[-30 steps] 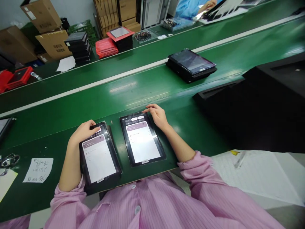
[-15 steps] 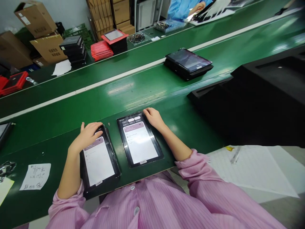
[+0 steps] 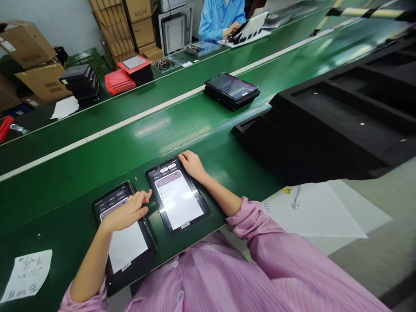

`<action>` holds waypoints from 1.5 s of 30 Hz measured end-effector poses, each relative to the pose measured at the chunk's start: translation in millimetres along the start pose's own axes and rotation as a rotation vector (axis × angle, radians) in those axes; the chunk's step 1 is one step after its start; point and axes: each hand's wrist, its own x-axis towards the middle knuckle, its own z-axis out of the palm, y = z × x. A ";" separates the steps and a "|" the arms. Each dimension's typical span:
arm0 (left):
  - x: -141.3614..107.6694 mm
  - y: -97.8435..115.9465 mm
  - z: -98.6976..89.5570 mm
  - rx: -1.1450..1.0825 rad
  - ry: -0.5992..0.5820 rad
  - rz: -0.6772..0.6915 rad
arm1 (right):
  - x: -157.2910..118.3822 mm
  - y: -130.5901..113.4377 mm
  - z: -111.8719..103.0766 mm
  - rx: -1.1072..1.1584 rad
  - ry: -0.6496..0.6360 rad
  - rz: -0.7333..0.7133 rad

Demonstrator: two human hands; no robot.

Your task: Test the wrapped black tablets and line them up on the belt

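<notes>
Two lit tablets lie side by side on the green bench in front of me. My left hand [image 3: 128, 211] hovers over the left tablet [image 3: 130, 245], covering part of its screen. Its fingers are apart and hold nothing, the fingertips pointing towards the other tablet. At the upper right corner of the right tablet [image 3: 182, 203], my right hand [image 3: 192, 166] grips the edge with its fingers closed together. Both screens show a white page with a mauve banner and a dark panel of buttons at the top.
A black tray with compartments [image 3: 312, 130] stands at the right. Stacked tablets [image 3: 231, 89] sit on the green belt ahead. A handwritten note [image 3: 27, 275] lies at left, paper sheets [image 3: 312, 212] at right. Across the belt, a person in blue [image 3: 221, 19] works near red pouches [image 3: 119, 81].
My left hand has left the top of the left tablet and moved right and nearer me, uncovering its button panel. My right hand stays at its corner. The view has shifted right.
</notes>
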 end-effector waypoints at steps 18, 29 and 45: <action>-0.8 -8.8 2.9 -0.004 -0.032 -0.033 | 16.4 2.1 22.8 0.245 -0.001 0.098; -12.8 -24.6 -9.4 0.189 0.153 -0.029 | 10.6 10.5 10.6 0.117 -0.122 0.076; -21.7 -87.1 -41.5 0.081 0.343 -0.238 | 10.8 34.9 -14.0 0.393 -0.322 0.032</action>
